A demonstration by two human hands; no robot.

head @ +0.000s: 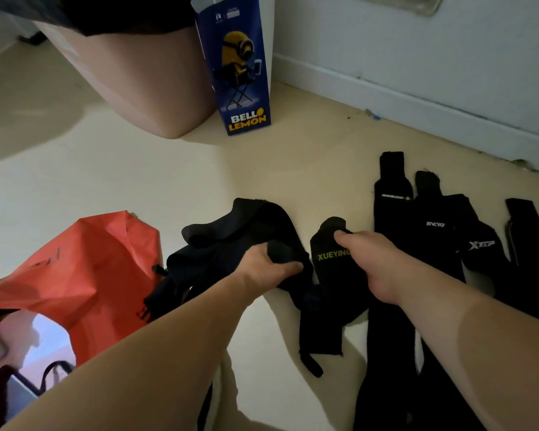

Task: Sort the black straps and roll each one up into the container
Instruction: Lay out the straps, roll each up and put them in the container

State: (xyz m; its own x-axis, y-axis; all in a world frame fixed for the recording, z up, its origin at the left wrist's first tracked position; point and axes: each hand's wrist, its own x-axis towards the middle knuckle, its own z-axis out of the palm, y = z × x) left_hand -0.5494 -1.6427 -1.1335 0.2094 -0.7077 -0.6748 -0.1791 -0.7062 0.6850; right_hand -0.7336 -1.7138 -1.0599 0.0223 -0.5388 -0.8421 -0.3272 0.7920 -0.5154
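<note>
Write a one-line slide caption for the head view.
Left hand grips tangled black straps; right hand pins the XUEYING strap on the floor.

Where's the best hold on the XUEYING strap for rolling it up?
Probably the rounded far end of the XUEYING strap, coming from above. It lies flat and lengthwise toward the person, and that end is free and narrow. The right hand already rests on it there; the near end runs under other black straps.

This looks like a room in a home: a bare cream floor (137, 181) meets a white wall with a scuffed baseboard (417, 101), and a blue "BELLO LEMON" paper bag (237, 73) stands beside a beige bin (143, 79).
</note>
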